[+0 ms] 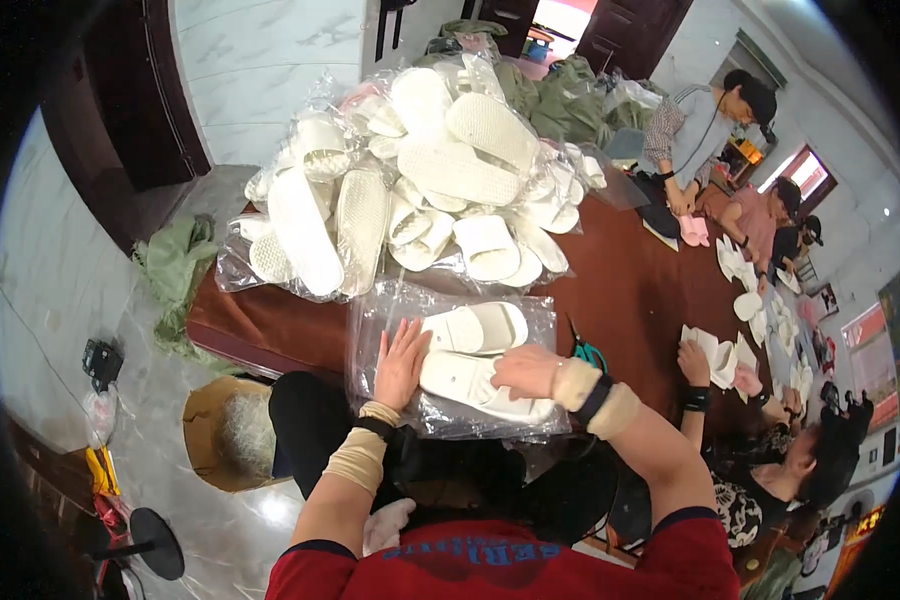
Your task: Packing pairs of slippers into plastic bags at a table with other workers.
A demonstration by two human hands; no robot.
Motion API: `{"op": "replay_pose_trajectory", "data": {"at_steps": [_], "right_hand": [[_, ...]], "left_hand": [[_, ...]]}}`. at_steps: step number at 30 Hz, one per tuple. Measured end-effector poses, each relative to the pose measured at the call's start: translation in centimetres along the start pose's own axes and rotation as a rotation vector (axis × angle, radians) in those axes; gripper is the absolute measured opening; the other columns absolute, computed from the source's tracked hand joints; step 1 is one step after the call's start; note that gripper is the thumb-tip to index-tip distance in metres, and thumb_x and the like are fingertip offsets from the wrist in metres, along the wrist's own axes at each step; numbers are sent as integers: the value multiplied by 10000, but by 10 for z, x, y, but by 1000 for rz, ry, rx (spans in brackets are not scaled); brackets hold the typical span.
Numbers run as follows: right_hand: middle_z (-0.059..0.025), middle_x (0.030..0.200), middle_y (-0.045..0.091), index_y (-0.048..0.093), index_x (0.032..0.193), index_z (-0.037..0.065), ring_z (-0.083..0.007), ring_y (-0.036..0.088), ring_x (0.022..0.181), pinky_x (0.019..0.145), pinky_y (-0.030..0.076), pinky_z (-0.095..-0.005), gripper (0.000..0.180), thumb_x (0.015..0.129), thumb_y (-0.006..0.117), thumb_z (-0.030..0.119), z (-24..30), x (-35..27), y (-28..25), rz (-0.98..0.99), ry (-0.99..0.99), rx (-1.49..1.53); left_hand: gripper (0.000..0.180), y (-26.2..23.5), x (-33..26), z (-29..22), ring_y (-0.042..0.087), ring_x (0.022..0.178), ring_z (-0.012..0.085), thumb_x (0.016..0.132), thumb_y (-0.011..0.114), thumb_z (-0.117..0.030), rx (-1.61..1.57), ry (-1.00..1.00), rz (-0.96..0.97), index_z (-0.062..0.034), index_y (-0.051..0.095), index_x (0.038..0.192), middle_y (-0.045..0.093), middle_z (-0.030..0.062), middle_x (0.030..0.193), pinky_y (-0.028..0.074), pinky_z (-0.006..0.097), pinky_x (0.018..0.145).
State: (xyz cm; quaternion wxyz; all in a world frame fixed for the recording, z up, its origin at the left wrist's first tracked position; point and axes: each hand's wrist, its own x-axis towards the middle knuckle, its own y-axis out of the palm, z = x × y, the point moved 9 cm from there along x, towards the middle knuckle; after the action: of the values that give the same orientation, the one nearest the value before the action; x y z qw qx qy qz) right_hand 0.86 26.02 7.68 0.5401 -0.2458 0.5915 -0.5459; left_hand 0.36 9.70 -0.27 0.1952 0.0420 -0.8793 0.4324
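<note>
Desk (630,290): dark reddish-brown top, long, running toward the far right.
Far end: heap of white slippers in clear bags (420,180).
Near edge: flat clear plastic bag (450,370) enclosing a pair of white slippers (475,355).
Beside the bag: green-handled scissors (588,350).
Right side: scattered white slippers (745,290), one pink pair (692,230).

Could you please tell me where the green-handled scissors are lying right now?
In the head view, the scissors lie on the brown table, just right of the right hand and the clear bag.
</note>
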Motion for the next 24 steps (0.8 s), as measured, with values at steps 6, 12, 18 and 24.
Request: {"op": "replay_pose_trajectory", "data": {"at_steps": [6,12,18,24], "right_hand": [[-85,693,613,630,933,26,-185,637,626,542,485,-316,286,881,684,301,29,12,-52,-92,77,845],[-105,665,605,622,895,-15,-135,563,445,386,419,-309,320,905,646,304,11,56,-30,-538,437,1258],[-159,746,659,653,920,2,-275,621,523,538,479,-395,336,873,649,334,-85,57,4,-782,756,708],[-188,971,677,673,958,55,-393,631,923,794,478,-486,395,833,636,428,-82,30,-19,-678,774,577]], "left_hand": [[440,-12,-3,-3,340,1406,312,908,527,-96,-95,0,-94,-84,512,1347,411,137,1483,187,523,1164],[604,7,1,-12,339,1413,263,892,579,-343,-7,87,23,-117,426,1430,350,96,1528,208,454,1172],[424,32,-1,25,467,1296,282,881,604,-151,-614,-204,-171,-64,548,1292,565,116,1314,280,485,1141],[488,6,-3,-2,421,1333,319,879,609,-169,21,43,-30,-48,509,1341,497,160,1385,216,545,1154]]}}
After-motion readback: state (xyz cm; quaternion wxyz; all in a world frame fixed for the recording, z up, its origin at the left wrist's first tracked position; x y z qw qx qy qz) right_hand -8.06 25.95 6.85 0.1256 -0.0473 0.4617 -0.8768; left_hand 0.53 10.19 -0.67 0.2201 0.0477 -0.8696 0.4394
